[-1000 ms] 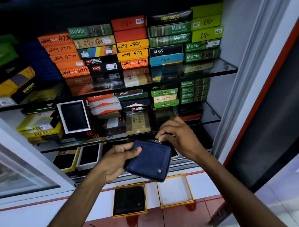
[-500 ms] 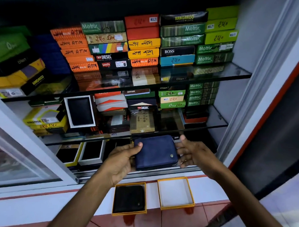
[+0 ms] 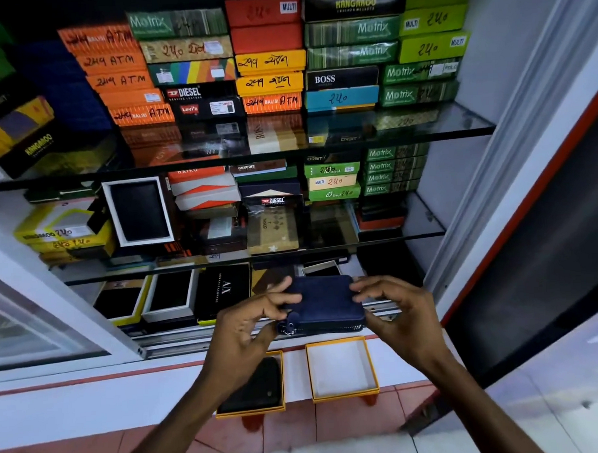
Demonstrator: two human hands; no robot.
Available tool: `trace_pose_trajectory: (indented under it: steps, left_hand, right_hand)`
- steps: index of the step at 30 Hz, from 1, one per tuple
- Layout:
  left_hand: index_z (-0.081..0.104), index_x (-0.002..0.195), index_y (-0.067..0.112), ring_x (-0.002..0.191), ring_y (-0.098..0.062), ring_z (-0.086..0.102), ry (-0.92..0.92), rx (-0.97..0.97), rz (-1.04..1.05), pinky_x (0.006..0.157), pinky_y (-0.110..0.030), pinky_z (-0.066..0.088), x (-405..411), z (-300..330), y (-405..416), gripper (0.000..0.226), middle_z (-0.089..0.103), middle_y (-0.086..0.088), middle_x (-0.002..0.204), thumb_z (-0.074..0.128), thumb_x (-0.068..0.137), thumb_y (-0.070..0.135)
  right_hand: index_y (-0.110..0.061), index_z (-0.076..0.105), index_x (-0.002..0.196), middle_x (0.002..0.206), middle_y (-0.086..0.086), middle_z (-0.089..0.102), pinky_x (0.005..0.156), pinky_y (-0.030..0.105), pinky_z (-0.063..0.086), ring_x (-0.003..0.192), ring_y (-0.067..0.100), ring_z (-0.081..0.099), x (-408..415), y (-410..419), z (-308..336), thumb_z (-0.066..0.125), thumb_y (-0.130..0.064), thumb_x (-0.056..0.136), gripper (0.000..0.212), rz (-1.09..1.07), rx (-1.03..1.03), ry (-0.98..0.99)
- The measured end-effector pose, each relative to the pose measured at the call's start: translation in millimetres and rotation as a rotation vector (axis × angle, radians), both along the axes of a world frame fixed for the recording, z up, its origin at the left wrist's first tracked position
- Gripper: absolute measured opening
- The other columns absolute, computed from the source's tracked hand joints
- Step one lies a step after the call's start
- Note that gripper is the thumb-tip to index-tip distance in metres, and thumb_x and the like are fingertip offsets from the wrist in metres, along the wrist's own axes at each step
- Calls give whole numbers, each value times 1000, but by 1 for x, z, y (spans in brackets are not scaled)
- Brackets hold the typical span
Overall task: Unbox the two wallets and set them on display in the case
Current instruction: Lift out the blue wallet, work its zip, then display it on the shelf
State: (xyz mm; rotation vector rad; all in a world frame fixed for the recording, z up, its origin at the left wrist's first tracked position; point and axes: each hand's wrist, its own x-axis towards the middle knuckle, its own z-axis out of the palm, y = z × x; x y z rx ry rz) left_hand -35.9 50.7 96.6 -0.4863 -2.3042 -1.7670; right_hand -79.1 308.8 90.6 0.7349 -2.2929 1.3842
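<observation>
A navy blue zip wallet (image 3: 325,302) is held flat at the mouth of the display case's bottom shelf, its zipper edge facing me. My left hand (image 3: 247,326) grips its left side near the zip pull and my right hand (image 3: 397,311) grips its right side. Below on the white ledge lie two yellow-rimmed boxes. The left box (image 3: 256,408) holds a black wallet (image 3: 260,385), partly hidden by my left wrist. The right box (image 3: 341,368) is empty.
Glass shelves (image 3: 423,128) carry stacked wallet boxes in many colours. The bottom shelf holds open boxes with black wallets (image 3: 170,293) and an AX box (image 3: 225,291). A sliding glass door (image 3: 27,323) stands at the left, a white frame (image 3: 494,190) at the right.
The blue wallet has tipped from upright and face-on to lying flat with its zipper edge toward me. Both hands now hold its sides, lower at the shelf's front.
</observation>
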Motion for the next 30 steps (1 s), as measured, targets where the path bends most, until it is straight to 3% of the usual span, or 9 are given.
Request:
trace_pose_trajectory:
  steps: [5, 7, 10, 14, 15, 19, 22, 25, 30]
  left_hand:
    - [71, 87, 21, 120, -22, 63, -122, 156, 61, 98, -34, 52, 4, -17, 13, 47, 73, 0, 113, 64, 74, -23]
    - [73, 99, 24, 104, -13, 70, -262, 224, 152, 86, -27, 58, 6, -24, 23, 44, 76, 2, 106, 73, 74, -11]
    - [69, 112, 25, 89, -9, 73, -479, 189, 313, 73, -22, 59, 2, -53, 38, 46, 78, 4, 96, 78, 74, 1]
    - [76, 87, 17, 86, -32, 75, -726, 246, 444, 74, -53, 61, -5, -97, 53, 26, 79, -10, 86, 86, 65, 10]
    - [76, 79, 18, 83, -32, 75, -752, 216, 467, 74, -54, 61, -6, -105, 57, 20, 79, -9, 84, 87, 64, 14]
    - [77, 77, 18, 73, -17, 73, -746, -60, 521, 73, -36, 61, -9, -126, 70, 11, 75, 4, 72, 83, 71, 24]
    - [76, 87, 6, 74, -21, 73, -765, -97, 530, 74, -36, 61, -12, -140, 73, 18, 77, -6, 82, 81, 75, 19]
    - [67, 76, 15, 76, -18, 69, -702, -207, 543, 79, -32, 56, -14, -151, 76, 15, 72, -1, 75, 81, 72, 18]
    - [63, 70, 14, 84, -31, 73, -739, -223, 561, 83, -41, 58, -17, -152, 77, 17, 76, -17, 87, 79, 70, 8]
  right_hand:
    - [-22, 77, 96, 102, -11, 74, 90, 17, 54, 99, 4, 70, 7, 10, -16, 84, 1, 70, 36, -84, 21, -54]
    - [-34, 74, 103, 97, -14, 75, 85, 18, 57, 90, 7, 73, 11, 14, -29, 84, -1, 70, 48, -96, -52, -286]
    - [-41, 73, 100, 91, -10, 78, 82, 36, 62, 80, 16, 76, 10, 17, -54, 84, 1, 67, 54, -133, -102, -627]
    - [-41, 74, 83, 67, -38, 69, 67, 4, 48, 67, -16, 67, 13, 18, -84, 75, -11, 77, 31, -214, 115, -804]
    - [-42, 73, 80, 63, -39, 67, 67, 5, 48, 66, -16, 66, 14, 18, -91, 72, -14, 81, 27, -223, 126, -838]
    - [-28, 79, 82, 74, -18, 76, 77, 24, 53, 80, 9, 73, 12, 16, -119, 70, -22, 87, 12, -288, 189, -897]
    - [-12, 78, 96, 99, 1, 77, 78, 16, 47, 94, 18, 71, 10, 11, -134, 74, -20, 84, 15, -385, 198, -895]
    - [-10, 74, 101, 104, 2, 74, 65, 2, 43, 92, 20, 69, 7, 10, -143, 77, -18, 80, 22, -445, 172, -911]
    - [-7, 74, 105, 111, 10, 76, 90, 32, 56, 102, 26, 71, 7, 11, -143, 77, -15, 81, 26, -401, 189, -948]
